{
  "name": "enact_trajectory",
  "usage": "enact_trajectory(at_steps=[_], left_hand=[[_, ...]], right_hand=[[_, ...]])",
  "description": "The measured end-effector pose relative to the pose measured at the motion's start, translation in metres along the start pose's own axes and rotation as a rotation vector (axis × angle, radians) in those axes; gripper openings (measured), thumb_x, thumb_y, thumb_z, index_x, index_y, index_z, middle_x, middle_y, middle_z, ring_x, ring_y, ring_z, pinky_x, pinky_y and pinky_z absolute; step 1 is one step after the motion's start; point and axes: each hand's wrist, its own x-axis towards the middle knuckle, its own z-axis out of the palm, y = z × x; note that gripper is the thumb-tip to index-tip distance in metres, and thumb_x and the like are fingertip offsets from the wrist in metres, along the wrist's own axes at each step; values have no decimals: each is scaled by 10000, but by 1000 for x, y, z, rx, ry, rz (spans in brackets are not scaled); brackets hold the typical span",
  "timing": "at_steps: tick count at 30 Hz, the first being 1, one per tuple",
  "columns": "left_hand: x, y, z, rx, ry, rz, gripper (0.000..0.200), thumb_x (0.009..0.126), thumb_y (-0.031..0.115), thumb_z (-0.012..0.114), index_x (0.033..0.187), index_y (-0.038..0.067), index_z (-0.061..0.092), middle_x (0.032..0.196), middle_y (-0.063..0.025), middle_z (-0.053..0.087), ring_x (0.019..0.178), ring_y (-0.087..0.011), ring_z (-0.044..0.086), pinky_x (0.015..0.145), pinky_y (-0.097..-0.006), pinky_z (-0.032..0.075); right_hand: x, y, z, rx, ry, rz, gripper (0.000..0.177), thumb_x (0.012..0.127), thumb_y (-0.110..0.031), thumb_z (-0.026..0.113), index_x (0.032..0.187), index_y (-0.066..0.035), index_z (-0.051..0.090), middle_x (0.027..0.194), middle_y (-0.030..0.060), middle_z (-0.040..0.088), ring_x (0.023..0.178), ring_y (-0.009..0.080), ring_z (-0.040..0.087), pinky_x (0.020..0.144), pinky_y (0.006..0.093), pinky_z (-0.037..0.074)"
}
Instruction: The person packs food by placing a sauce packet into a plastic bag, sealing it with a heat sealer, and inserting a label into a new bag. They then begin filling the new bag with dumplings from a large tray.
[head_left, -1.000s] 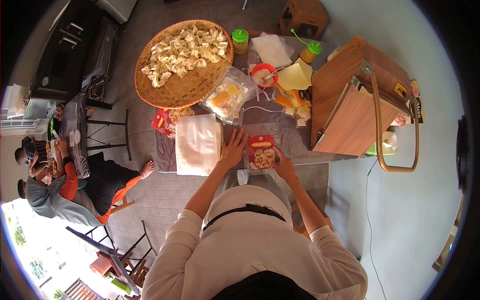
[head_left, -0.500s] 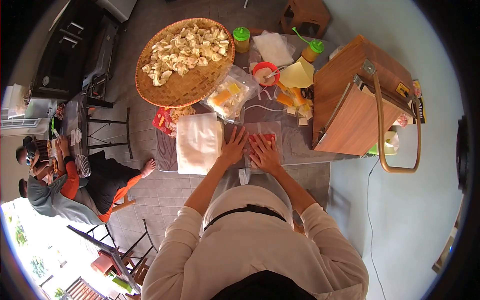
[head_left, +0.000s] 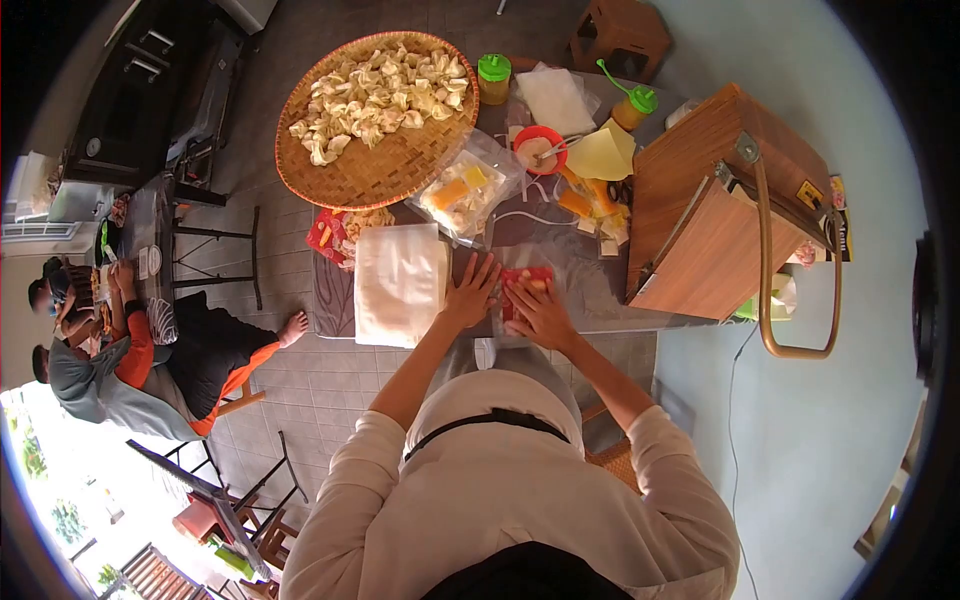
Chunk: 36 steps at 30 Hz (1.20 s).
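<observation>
My left hand (head_left: 472,293) lies with spread fingers on the table, between a stack of clear plastic bags (head_left: 400,285) and a red packet (head_left: 527,276). My right hand (head_left: 540,310) rests on the red packet, its fingers over the packet's lower part and stretched out. The packet seems to lie in or on a clear bag, whose edges are hard to make out. Beyond my hands is a filled clear bag (head_left: 462,192) with an orange sachet and pale pieces inside.
A woven tray (head_left: 380,185) holds folded dumplings. Two green-lidded jars (head_left: 493,80), a red bowl (head_left: 540,148), yellow paper (head_left: 603,152) and orange sachets (head_left: 575,203) stand or lie farther back. On the right is a wooden cabinet (head_left: 710,240). People (head_left: 130,350) sit at the far left.
My right hand has turned and shifted slightly right and down on the red packet, uncovering more of its top. My left hand has barely moved. The view has shifted slightly.
</observation>
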Motion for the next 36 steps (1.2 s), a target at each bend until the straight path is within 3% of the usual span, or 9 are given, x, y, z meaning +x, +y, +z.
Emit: enact_trajectory(at_steps=[5, 10, 14, 20, 26, 28, 29, 31, 36], left_hand=[[-1, -1, -2, -3, -2, -18, 706, 793, 321, 542, 1366, 152, 166, 1443, -40, 30, 1324, -298, 28, 891, -616, 305], [1, 2, -7, 6, -17, -34, 733, 774, 321, 568, 1366, 157, 169, 1442, -37, 42, 1324, -290, 40, 899, -606, 307], [0, 4, -7, 73, 16, -34, 755, 755, 325, 591, 1365, 162, 176, 1440, -34, 58, 1319, -289, 69, 907, -607, 297], [2, 3, -6, 84, 13, -43, 770, 740, 348, 599, 1362, 161, 187, 1438, -32, 75, 1312, -282, 104, 911, -614, 282], [3, 0, 0, 72, 41, -24, 777, 739, 358, 597, 1364, 164, 179, 1440, -25, 63, 1317, -275, 87, 900, -623, 284], [4, 2, -4, 88, 7, -41, 780, 740, 362, 596, 1365, 161, 175, 1441, -28, 57, 1318, -276, 80, 899, -624, 283], [4, 4, -6, 101, -33, -56, 783, 741, 365, 595, 1366, 159, 171, 1442, -30, 51, 1319, -277, 73, 898, -626, 282], [4, 6, -6, 113, -45, -64, 783, 748, 368, 588, 1371, 177, 153, 1444, -18, 36, 1322, -264, 60, 917, -620, 261], [2, 1, -6, 84, -50, -70, 775, 762, 365, 577, 1376, 196, 134, 1446, -5, 19, 1326, -250, 40, 941, -610, 237]], right_hand=[[-13, -23, 4, -23, 76, 98, 621, 834, -472, 428, 1330, -124, 293, 1392, 48, 251, 1302, 239, 178, 1022, 490, 135], [-49, -21, -6, 19, -63, -29, 576, 812, -434, 483, 1295, -146, 357, 1379, 48, 271, 1290, 236, 207, 1007, 523, 161], [-21, -12, -14, -37, 34, -31, 571, 813, -422, 482, 1297, -145, 355, 1375, 46, 277, 1283, 238, 217, 1001, 534, 166], [3, -30, 11, 6, 162, 178, 576, 814, -400, 489, 1298, -122, 347, 1371, 47, 277, 1276, 235, 230, 998, 537, 175], [-41, -26, -6, 140, -75, -35, 578, 813, -351, 519, 1311, -132, 321, 1382, 51, 260, 1283, 233, 220, 1006, 497, 196], [-45, -7, -10, 265, -182, -317, 562, 830, -321, 504, 1322, -140, 300, 1391, 71, 235, 1288, 240, 209, 1011, 484, 198], [-40, -4, -8, 266, -177, -311, 562, 830, -321, 504, 1322, -140, 300, 1391, 71, 235, 1288, 240, 209, 1011, 484, 198], [-26, 9, -8, 197, 22, -155, 549, 848, -309, 467, 1335, -144, 275, 1407, 89, 197, 1296, 250, 190, 1013, 484, 194], [-4, -3, 6, -22, 168, 275, 579, 840, -365, 453, 1341, -140, 271, 1405, 106, 200, 1300, 264, 181, 1013, 516, 151]])
